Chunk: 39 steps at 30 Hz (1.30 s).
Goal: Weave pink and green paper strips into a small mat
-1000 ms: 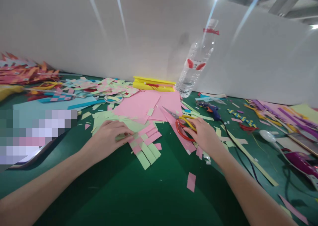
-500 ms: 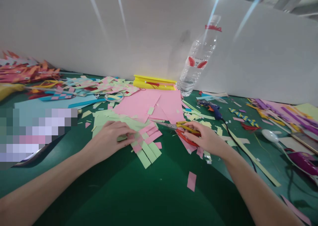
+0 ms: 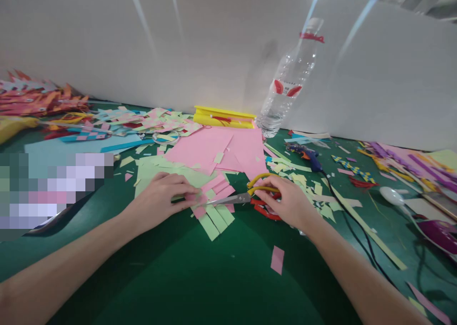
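Observation:
My left hand (image 3: 167,196) is closed, thumb and fingers pinching the left edge of a small woven piece of pink and green paper strips (image 3: 218,220). Loose green strip ends point down and toward me; pink ones stick out to the upper right. My right hand (image 3: 291,199) grips a pair of scissors (image 3: 237,199) by handles in yellow and red. Their blades point left and lie over the woven strips, the tips close to my left fingertips. Under and behind my left hand spreads a light green paper sheet (image 3: 150,172).
Pink sheets (image 3: 246,146) lie behind the hands. Farther back are a yellow folded piece (image 3: 224,118) and a tilted clear plastic bottle (image 3: 285,89). Right: a blue glue gun (image 3: 307,156) with a cord, paper scraps (image 3: 316,187). Left: a pile of coloured strips (image 3: 153,120) and a pixelated object (image 3: 53,192).
My right hand has turned the scissors, bringing the blades down and left over the woven strips. My left hand keeps its pinch nearly in place. The view shifted slightly.

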Tool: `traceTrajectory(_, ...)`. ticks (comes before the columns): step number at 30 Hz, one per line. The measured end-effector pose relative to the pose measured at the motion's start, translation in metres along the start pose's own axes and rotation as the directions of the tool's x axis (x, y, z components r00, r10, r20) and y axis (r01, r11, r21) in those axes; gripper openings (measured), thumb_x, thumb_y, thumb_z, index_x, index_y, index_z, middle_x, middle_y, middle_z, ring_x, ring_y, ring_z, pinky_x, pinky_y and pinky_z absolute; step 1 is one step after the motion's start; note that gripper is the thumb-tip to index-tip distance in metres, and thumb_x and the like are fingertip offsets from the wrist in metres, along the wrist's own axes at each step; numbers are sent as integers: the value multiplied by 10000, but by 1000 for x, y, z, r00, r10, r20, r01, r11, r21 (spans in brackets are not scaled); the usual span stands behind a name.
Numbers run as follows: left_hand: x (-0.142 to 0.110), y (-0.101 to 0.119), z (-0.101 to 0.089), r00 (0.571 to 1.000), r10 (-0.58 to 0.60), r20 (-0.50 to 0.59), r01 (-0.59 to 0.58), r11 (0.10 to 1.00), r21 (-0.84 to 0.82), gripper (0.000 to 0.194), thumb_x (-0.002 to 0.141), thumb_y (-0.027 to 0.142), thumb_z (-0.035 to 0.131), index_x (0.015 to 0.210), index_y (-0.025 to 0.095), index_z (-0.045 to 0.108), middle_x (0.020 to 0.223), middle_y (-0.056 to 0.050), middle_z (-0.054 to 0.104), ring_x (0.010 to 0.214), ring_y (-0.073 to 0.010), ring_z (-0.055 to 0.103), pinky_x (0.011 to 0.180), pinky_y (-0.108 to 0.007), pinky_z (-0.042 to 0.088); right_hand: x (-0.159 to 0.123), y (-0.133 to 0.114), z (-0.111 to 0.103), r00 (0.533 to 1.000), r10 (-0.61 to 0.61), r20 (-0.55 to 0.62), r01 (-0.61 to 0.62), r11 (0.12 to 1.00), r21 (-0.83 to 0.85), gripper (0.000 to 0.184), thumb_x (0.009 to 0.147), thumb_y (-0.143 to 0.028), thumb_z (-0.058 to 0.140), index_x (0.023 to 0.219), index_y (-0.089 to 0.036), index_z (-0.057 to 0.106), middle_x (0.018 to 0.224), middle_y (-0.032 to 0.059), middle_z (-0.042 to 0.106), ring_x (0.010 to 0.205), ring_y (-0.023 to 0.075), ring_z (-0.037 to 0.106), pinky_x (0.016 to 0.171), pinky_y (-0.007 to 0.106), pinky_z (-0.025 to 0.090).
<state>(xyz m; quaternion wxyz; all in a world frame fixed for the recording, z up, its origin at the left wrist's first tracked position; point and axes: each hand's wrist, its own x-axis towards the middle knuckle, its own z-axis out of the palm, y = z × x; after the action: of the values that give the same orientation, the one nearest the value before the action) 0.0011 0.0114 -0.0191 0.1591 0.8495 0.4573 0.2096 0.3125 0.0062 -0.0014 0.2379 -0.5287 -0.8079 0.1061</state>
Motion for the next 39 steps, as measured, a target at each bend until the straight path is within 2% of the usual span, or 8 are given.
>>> traceTrajectory(11,0,-1,1,999,40,-2,-40,998,40,289,897,487,495,966,316,717,879,-7,683,805,-220,609,834,-389,340,3,9,7,996,-85,14,85,996,-1,143,897,-349,530,892,-232,613,955,34,703,890,207,649,789,359,516)
traceTrajectory(22,0,-5,2,998,54,37,-56,995,84,346,925,503,439,1006,322,722,891,-22,678,823,-224,596,830,-392,339,7,17,-2,986,-148,82,151,988,-24,104,901,-277,540,859,-238,627,946,10,705,866,184,638,805,343,497)
traceTrajectory(31,-1,-7,1,996,57,62,-63,993,98,343,940,500,438,1031,314,711,918,-10,660,833,-202,591,832,-379,318,7,26,-7,975,-171,145,182,981,-67,130,908,-301,544,899,-237,657,926,19,706,884,193,627,802,334,474)
traceTrajectory(36,-1,-8,1,997,57,55,-63,993,100,353,929,528,441,1028,319,708,915,0,656,826,-189,594,826,-368,312,8,28,-13,957,-208,204,218,975,-30,144,921,-311,533,892,-242,657,930,10,706,864,180,624,813,328,447)
traceTrajectory(39,0,-7,1,997,52,50,-57,994,95,359,923,542,440,1014,321,709,913,2,656,821,-188,592,817,-363,316,7,29,-13,970,-177,167,181,983,-10,142,905,-337,558,863,-243,656,911,10,702,851,184,622,777,321,449)
